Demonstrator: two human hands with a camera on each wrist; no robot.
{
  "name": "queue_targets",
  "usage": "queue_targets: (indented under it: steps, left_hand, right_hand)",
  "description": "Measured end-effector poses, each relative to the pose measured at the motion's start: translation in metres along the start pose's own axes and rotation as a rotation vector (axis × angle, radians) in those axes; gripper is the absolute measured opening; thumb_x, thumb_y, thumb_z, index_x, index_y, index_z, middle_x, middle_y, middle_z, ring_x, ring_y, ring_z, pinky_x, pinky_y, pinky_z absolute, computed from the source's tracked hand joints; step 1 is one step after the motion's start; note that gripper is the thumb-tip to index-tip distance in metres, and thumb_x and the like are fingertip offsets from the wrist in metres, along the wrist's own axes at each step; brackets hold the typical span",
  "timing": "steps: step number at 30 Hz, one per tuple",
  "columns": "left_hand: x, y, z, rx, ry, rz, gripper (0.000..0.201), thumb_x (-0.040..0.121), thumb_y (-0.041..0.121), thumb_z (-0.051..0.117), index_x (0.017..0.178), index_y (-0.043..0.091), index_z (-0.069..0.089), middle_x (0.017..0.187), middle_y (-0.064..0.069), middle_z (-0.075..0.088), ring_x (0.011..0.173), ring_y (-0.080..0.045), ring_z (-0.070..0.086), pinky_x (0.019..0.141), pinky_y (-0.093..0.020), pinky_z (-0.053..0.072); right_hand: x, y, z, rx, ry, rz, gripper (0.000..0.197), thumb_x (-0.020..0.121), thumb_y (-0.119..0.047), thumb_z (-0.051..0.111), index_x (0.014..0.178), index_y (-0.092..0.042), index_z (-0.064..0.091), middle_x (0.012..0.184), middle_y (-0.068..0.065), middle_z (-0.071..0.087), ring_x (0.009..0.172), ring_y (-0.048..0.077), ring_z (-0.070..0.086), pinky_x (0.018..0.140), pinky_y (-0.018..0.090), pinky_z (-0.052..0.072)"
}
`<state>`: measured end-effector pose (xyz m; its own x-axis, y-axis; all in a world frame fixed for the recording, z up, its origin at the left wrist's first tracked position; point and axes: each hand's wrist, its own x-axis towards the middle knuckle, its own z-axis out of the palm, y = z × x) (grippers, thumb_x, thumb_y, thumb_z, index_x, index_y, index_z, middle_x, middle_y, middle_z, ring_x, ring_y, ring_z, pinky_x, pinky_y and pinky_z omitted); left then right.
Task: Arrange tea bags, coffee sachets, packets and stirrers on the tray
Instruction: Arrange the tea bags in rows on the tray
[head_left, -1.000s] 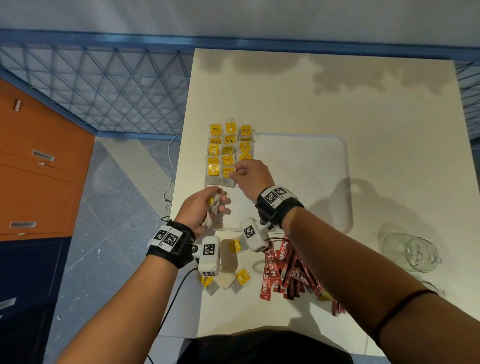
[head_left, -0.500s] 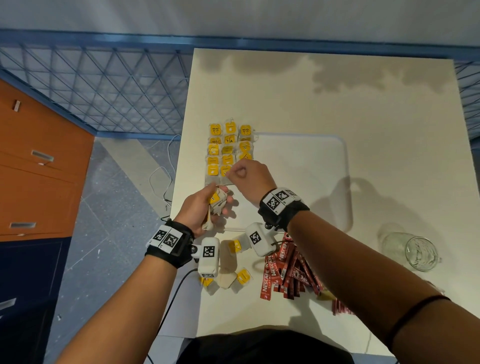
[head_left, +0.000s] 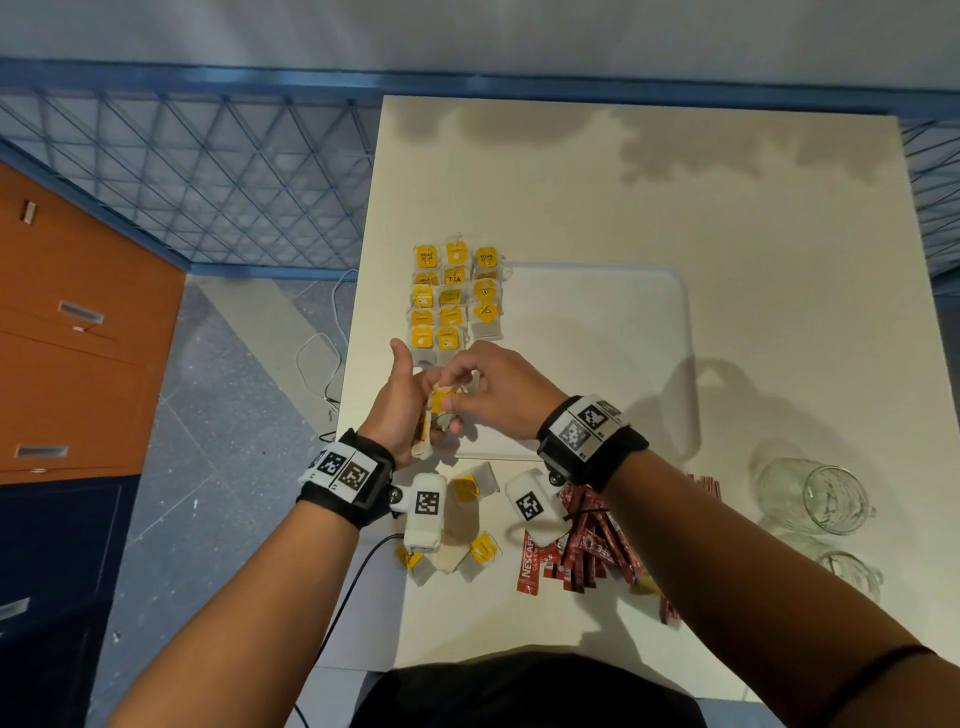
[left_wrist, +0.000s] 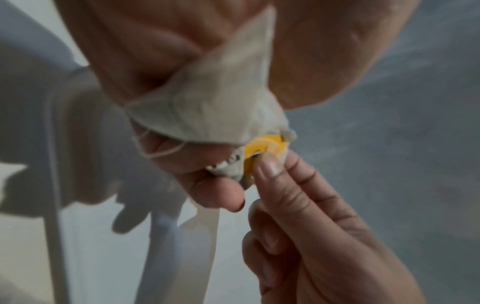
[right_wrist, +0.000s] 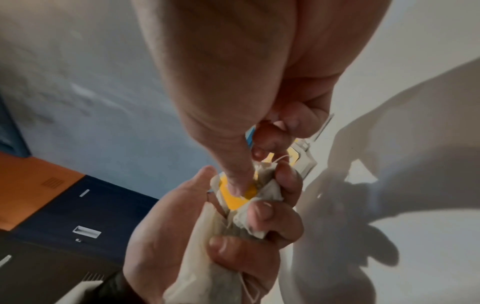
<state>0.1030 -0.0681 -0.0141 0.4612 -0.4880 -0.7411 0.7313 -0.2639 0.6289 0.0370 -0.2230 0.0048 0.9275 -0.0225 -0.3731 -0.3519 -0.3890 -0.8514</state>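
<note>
Several tea bags with yellow tags (head_left: 451, 297) lie in three neat columns on the left part of the white tray (head_left: 597, 332). Just above the tray's near left corner, my left hand (head_left: 434, 423) grips a small bunch of white tea bags (left_wrist: 215, 107), its thumb raised. My right hand (head_left: 460, 387) meets it and pinches the yellow tag (right_wrist: 235, 198) of one bag in the bunch between thumb and forefinger. The same pinch on the yellow tag (left_wrist: 262, 150) shows in the left wrist view. Red coffee sachets (head_left: 587, 545) lie heaped under my right forearm.
A few loose tea bags (head_left: 480, 545) lie on the cream table (head_left: 675, 197) near its front edge. Two clear glass jars (head_left: 815, 496) lie on their sides at the right. A blue mesh fence and orange drawers stand to the left, beyond the table's edge.
My right hand has pulled back from the tea bag columns on the tray to my left hand and taken hold of a yellow tag there. My left hand has turned, thumb up.
</note>
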Motion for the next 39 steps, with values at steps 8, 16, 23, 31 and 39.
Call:
queue_targets:
  steps: [8, 16, 23, 31, 39]
  left_hand:
    - [0.003, -0.004, -0.006, 0.105, 0.077, 0.117, 0.073, 0.092, 0.074, 0.044, 0.103, 0.006, 0.070, 0.086, -0.018, 0.059, 0.058, -0.020, 0.055, 0.044, -0.025, 0.032]
    - [-0.003, -0.003, 0.005, 0.165, 0.156, 0.243, 0.007, 0.096, 0.018, 0.068, 0.096, 0.011, 0.070, 0.065, 0.000, 0.065, 0.045, -0.008, 0.052, 0.040, -0.017, 0.034]
    - [-0.003, -0.007, 0.016, 0.170, 0.191, 0.237, 0.005, 0.097, 0.011, 0.066, 0.096, 0.008, 0.071, 0.063, -0.003, 0.062, 0.045, -0.007, 0.053, 0.041, -0.015, 0.037]
    - [-0.007, 0.005, 0.014, -0.240, 0.156, 0.063, 0.022, 0.097, 0.007, 0.045, 0.109, -0.001, 0.062, 0.081, -0.015, 0.060, 0.058, -0.025, 0.060, 0.043, -0.021, 0.045]
    - [-0.003, 0.001, 0.001, -0.350, 0.144, -0.016, 0.038, 0.090, -0.003, 0.040, 0.122, 0.004, 0.059, 0.092, -0.012, 0.067, 0.079, -0.032, 0.070, 0.042, -0.023, 0.046]
  right_hand:
    - [0.001, 0.006, -0.014, 0.125, 0.058, 0.010, 0.009, 0.099, -0.026, 0.067, 0.098, -0.018, 0.064, 0.084, -0.011, 0.068, 0.069, 0.018, 0.069, 0.062, 0.042, 0.057]
    - [0.006, 0.017, -0.021, 0.199, 0.136, 0.084, 0.006, 0.100, -0.025, 0.066, 0.103, -0.023, 0.060, 0.088, -0.011, 0.066, 0.066, 0.012, 0.068, 0.062, 0.030, 0.050]
    - [0.004, 0.030, -0.020, 0.215, 0.171, 0.152, 0.008, 0.098, -0.020, 0.070, 0.104, -0.016, 0.072, 0.073, 0.004, 0.069, 0.064, 0.011, 0.062, 0.058, 0.027, 0.050]
    - [0.039, 0.044, -0.030, 0.039, 0.347, 0.179, 0.011, 0.094, -0.029, 0.072, 0.088, -0.037, 0.069, 0.078, 0.004, 0.070, 0.072, 0.019, 0.073, 0.082, 0.044, 0.061]
    - [0.057, 0.057, -0.013, -0.118, 0.332, 0.212, 0.007, 0.091, -0.035, 0.071, 0.095, -0.031, 0.074, 0.072, -0.015, 0.061, 0.077, 0.017, 0.065, 0.085, 0.043, 0.059]
